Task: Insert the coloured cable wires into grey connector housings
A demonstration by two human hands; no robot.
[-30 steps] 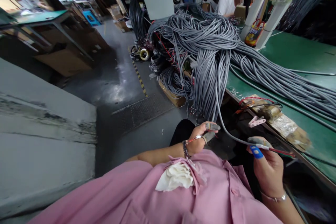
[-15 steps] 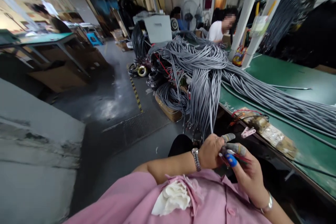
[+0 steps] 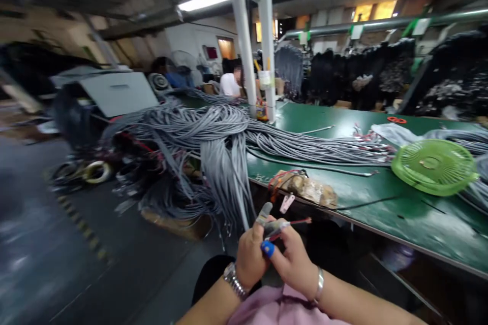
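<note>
My two hands meet in front of my pink shirt, at the table's near edge. My left hand [image 3: 252, 256], with a watch at the wrist, is closed around the end of a grey cable, largely hidden by the fingers. My right hand [image 3: 295, 259] pinches at the same end; its thumb wears a blue cover [image 3: 268, 249] and some fingers have grey covers. Thin reddish wires [image 3: 301, 221] stick out to the right past the fingers. Just beyond hangs the thick bundle of grey cables [image 3: 229, 172], draped over the table edge.
More grey cables stretch across the green table [image 3: 381, 208]. A pink clip [image 3: 287, 203] and a taped block [image 3: 312, 192] sit at its edge. Further right is a green plastic basket [image 3: 434, 165]. White posts [image 3: 267, 61] rise from the table, and a person [image 3: 231, 84] sits behind them.
My view has swung to the right, bringing the green basket and more of the table into sight. Both hands stay together at the cable end; the reddish wires now show pointing right.
</note>
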